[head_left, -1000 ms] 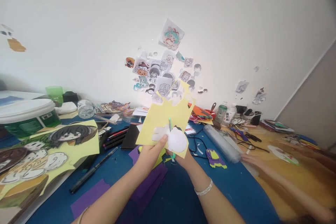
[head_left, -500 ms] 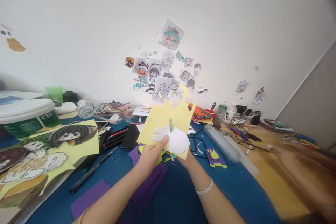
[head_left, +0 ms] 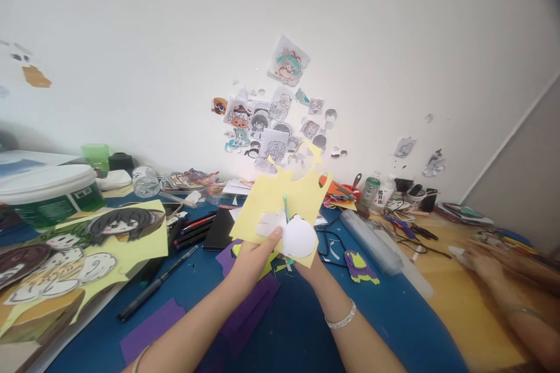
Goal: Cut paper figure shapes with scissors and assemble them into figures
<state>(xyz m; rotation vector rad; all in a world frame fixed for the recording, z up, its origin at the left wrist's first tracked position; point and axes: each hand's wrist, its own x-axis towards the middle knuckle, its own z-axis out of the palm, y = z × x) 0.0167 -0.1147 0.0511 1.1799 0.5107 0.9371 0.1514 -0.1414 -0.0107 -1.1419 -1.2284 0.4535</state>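
My left hand is closed on a yellow paper sheet with a ragged, cut-out upper edge. Its thumb presses a white paper cutout, which has a round part and a lobed part, onto the sheet's front. A slim green pen-like stick shows above the cutout, and a bit of green shows beneath it. My right hand reaches behind the sheet's lower right corner, its fingers hidden there. Purple paper lies on the blue table below, and a purple-and-yellow cutout is to the right.
Colored character cutouts and a white-lidded green tub occupy the left side. Black pens lie nearer. Bottles stand at the back right, behind a clear plastic roll. Another person's hands rest at a wooden surface on the right.
The whole view has shifted slightly. My hands keep the same hold on the sheet and cutout. The other person's hands, blurred before, are sharper and a little farther right.
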